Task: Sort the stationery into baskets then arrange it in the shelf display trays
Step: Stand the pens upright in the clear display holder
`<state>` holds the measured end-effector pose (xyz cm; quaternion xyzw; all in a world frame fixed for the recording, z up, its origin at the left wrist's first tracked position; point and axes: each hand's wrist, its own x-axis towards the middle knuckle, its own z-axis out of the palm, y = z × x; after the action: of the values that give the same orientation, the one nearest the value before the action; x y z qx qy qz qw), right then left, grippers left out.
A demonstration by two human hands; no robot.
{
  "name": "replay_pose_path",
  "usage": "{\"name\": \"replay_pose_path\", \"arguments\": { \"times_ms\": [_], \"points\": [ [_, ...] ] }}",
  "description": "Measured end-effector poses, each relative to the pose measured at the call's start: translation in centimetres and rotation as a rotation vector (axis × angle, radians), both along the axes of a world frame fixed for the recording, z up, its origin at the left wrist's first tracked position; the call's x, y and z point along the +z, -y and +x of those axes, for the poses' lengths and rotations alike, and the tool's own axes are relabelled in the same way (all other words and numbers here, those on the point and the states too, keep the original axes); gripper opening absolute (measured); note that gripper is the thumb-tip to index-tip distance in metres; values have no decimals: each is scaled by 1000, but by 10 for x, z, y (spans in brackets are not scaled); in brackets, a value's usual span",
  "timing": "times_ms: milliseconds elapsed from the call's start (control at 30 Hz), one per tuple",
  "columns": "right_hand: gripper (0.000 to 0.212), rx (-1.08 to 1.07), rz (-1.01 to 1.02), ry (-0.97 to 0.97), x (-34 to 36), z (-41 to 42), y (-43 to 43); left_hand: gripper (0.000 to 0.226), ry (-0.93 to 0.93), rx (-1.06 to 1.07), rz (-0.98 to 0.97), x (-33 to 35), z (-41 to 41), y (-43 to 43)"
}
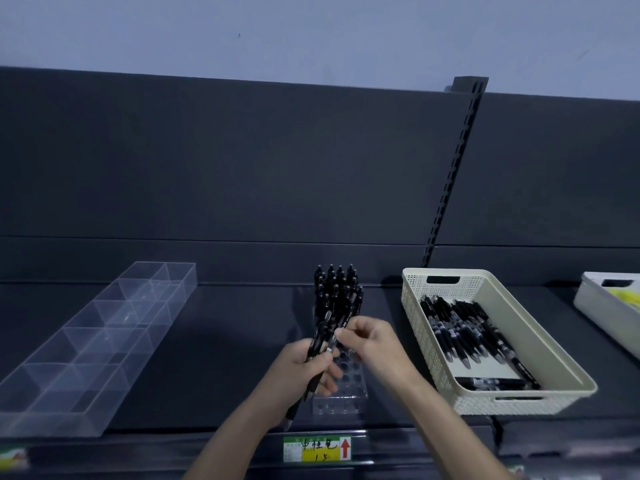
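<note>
Left hand (304, 370) wrapped round a bunch of black click pens (318, 339), tips pointing down toward 7 o'clock, clicker ends up. Right hand (372, 341) narrow: thumb and forefinger pinching the top end of one of them. Both hands sit over the clear acrylic pen holder (343, 398), a block drilled with round holes; open holes show in its near rows. At 12 o'clock from my hands, standing pens (337, 289) pack its far rows, upright, clickers up. At 3 o'clock, well apart: cream perforated basket (414, 341) with loose pens (464, 336), black bodies with pale label bands, lying flat, tips toward 5 o'clock. Further right, a grey basket (588, 303), cut off by the frame edge. At 9 o'clock: clear divided tray (97, 341). Price label (317, 448) on the shelf (225, 358) edge at 6 o'clock.
</note>
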<state>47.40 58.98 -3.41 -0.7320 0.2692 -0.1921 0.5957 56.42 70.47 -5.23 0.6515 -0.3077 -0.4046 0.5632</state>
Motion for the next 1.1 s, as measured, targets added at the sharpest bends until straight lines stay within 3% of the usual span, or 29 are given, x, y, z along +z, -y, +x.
{"name": "replay_pose_path", "arguments": {
  "times_ms": [67,167,267,400,500,833,967,1100],
  "points": [
    [20,-72,-71,-37,3,1,6,17,64,52,56,-3,4,-1],
    [19,-254,-354,-99,14,1,24,15,262,154,88,-7,19,-9],
    [17,-292,-496,-107,18,9,26,12,408,212,103,-14,30,-16],
    [13,-203,-671,-202,3,24,17,15,230,230,133,-22,32,-14],
    [18,-144,-765,-306,-11,31,12,16,221,228,111,-24,34,-18],
    [21,-180,-693,-337,-22,27,5,24,195,240,-44,-18,31,-23],
    [15,-227,-478,-150,-15,8,-1,27,313,206,-69,-14,18,-14],
    [15,-42,-331,-100,-4,-1,-12,29,394,157,-105,-11,2,2]
  ]
}}
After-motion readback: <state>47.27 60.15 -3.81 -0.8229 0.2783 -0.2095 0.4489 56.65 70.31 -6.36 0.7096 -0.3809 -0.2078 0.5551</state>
